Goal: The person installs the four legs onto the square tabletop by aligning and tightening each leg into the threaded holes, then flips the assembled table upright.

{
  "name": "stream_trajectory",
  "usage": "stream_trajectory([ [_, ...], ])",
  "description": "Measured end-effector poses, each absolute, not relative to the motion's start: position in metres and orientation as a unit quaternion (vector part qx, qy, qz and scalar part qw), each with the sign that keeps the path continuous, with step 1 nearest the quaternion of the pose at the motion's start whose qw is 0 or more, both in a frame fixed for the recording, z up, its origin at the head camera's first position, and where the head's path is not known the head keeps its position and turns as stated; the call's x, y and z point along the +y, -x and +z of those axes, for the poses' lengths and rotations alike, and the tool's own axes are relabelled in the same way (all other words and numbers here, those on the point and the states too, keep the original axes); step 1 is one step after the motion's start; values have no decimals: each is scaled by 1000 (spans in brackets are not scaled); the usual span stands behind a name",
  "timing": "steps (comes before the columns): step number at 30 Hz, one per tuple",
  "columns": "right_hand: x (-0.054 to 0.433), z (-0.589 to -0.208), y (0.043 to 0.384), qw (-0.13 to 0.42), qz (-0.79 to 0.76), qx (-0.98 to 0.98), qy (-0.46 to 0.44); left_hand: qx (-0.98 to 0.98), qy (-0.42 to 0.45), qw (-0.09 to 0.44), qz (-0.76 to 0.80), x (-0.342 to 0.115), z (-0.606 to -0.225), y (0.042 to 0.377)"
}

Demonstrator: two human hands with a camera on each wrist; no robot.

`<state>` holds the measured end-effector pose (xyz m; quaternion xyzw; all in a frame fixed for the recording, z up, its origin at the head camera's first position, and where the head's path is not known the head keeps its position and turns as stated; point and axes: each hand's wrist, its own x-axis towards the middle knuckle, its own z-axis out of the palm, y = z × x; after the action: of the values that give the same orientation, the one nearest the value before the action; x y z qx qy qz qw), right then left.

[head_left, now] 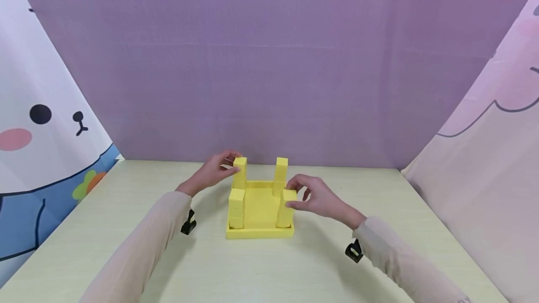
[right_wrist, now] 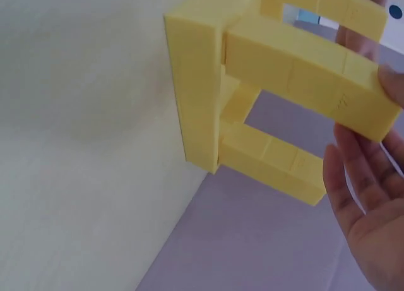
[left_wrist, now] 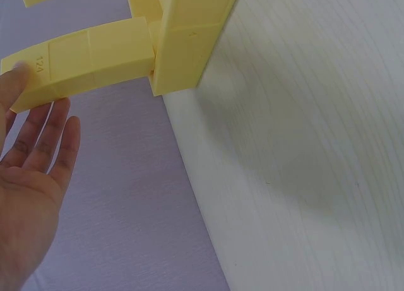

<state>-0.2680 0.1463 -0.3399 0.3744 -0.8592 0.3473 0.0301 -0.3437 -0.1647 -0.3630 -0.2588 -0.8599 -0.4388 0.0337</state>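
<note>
A yellow square tray (head_left: 259, 233) with a raised rim sits on the table, and a yellow column rises from each corner. My left hand (head_left: 210, 171) pinches the top of the back left column (head_left: 239, 179) between thumb and fingers. At the front right column (head_left: 285, 214), my right hand (head_left: 317, 196) grips the upper end, thumb on the near side. In the left wrist view, the held column (left_wrist: 101, 57) has seams across it and the number 124 near its top. The column in the right wrist view (right_wrist: 303, 64) slants slightly beside the tray's edge.
The front left column (head_left: 236, 209) and back right column (head_left: 280, 174) stand untouched in their corners. A pale wood-grain table (head_left: 261, 270) lies beneath. Behind rises a purple cloth backdrop (head_left: 269, 69), with cartoon-printed cloths at left (head_left: 54, 153) and right (head_left: 484, 167).
</note>
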Motion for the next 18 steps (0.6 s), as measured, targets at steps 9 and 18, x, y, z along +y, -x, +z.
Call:
stream_trajectory([
  [9, 142, -343, 261, 68, 349, -865, -353, -858, 262, 35, -440, -165, -364, 345],
  [18, 152, -341, 277, -38, 352, -846, -398, -857, 264, 35, -440, -166, -365, 346],
])
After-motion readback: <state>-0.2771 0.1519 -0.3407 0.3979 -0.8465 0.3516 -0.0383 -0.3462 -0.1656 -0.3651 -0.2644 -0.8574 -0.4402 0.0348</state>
